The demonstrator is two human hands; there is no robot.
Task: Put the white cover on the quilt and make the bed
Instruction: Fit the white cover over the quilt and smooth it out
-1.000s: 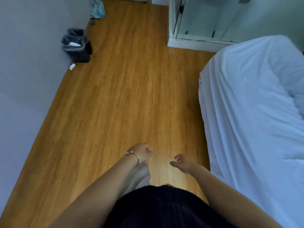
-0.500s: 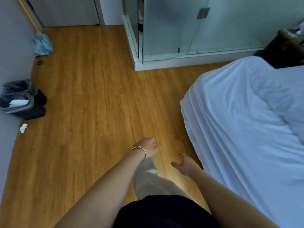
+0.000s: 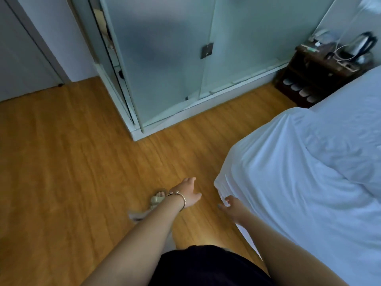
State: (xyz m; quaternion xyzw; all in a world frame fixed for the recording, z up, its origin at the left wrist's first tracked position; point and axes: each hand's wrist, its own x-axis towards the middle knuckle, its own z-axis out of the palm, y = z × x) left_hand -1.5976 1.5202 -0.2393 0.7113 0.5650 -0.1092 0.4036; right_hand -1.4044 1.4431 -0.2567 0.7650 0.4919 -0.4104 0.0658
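Now the person is standing on the wood floor (image 3: 61, 162) just beside the corner of the bed (image 3: 243, 228), and both arms reach out in front. The left hand (image 3: 188, 193), with a thin bracelet (image 3: 181, 198) on its wrist, hangs over the floor with loose fingers and holds nothing. The right hand (image 3: 232, 205) is low, right by the hanging edge of the white cover (image 3: 299, 193). Its fingers look a bit bent, but I cannot tell if they touch the cloth or pinch it.

The white cover lies spread over the bed and drops down the side, with soft wrinkles farther up. I think the hands are held out like this because the person wants to grab that corner, maybe to pull it straight. One foot in a sandal (image 3: 157, 198) is stepping that way too.

Behind are a frosted glass door (image 3: 165, 58) and a dark little table (image 3: 321, 73) with a kettle (image 3: 362, 46) and wires on top.
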